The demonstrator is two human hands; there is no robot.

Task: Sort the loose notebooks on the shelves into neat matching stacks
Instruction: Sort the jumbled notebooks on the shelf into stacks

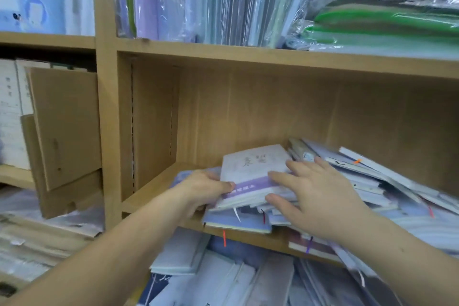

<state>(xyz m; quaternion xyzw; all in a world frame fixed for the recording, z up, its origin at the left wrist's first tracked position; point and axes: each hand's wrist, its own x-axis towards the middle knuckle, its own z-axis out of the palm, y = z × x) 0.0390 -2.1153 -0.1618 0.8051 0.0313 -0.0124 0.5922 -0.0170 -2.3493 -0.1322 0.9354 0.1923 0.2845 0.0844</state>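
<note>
A small stack of pale notebooks with a purple band [250,171] lies tilted on the middle wooden shelf [154,189]. My left hand [203,191] grips the stack's left front corner, thumb on top. My right hand [315,196] lies flat with spread fingers on the stack's right side and on the loose pile beside it. That loose pile of white and lilac notebooks [377,181] slumps to the right across the shelf. A blue notebook [236,223] sticks out over the shelf's front edge under the stack.
More notebooks [223,273] lie jumbled on the shelf below. Plastic-wrapped folders [198,0] stand on the shelf above, with green ones [385,25] lying flat at right. Cardboard sheets [64,126] lean in the left bay. The left part of the middle shelf is bare wood.
</note>
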